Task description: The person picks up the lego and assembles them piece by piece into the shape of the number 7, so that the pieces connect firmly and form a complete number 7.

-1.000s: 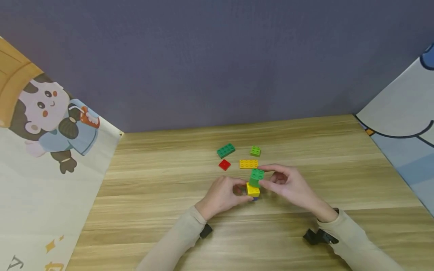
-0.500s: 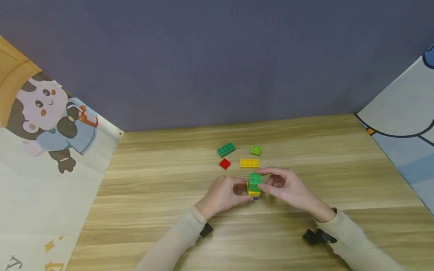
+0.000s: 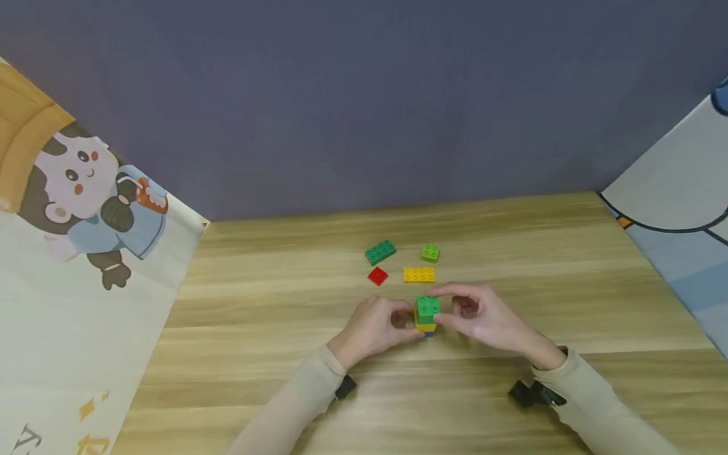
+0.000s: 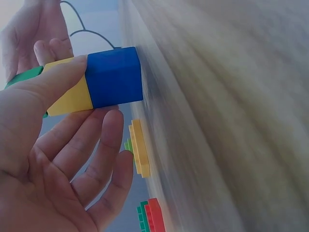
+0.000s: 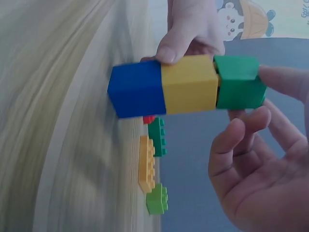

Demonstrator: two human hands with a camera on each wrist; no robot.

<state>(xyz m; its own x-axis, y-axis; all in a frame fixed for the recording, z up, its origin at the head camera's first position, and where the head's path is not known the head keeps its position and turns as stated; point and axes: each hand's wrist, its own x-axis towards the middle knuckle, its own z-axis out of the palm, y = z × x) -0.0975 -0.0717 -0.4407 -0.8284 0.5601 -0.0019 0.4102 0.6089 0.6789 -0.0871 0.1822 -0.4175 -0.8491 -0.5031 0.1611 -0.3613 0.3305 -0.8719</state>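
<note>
A small tower of bricks stands on the table between the hands: a blue brick [image 5: 137, 89] at the bottom, a yellow brick [image 5: 189, 84] on it, a green brick [image 3: 428, 309] on top. In the right wrist view a thin dark gap shows between green and yellow. My left hand [image 3: 372, 328] pinches the tower from the left, thumb across the yellow brick near the blue one [image 4: 115, 77]. From the right, my right hand [image 3: 483, 319] pinches the green brick between thumb and index finger, its other fingers curled beneath.
Behind the tower lie a flat yellow brick [image 3: 419, 275], a red square piece [image 3: 378, 276], a dark green brick [image 3: 380, 252] and a small lime brick [image 3: 430, 253]. A dark wall [image 3: 364, 114] rises at the table's [image 3: 256, 265] back edge.
The right hand has brought the green brick down and slightly left, from a tilted position above the yellow brick to squarely on top of it. The left hand has stayed in place.
</note>
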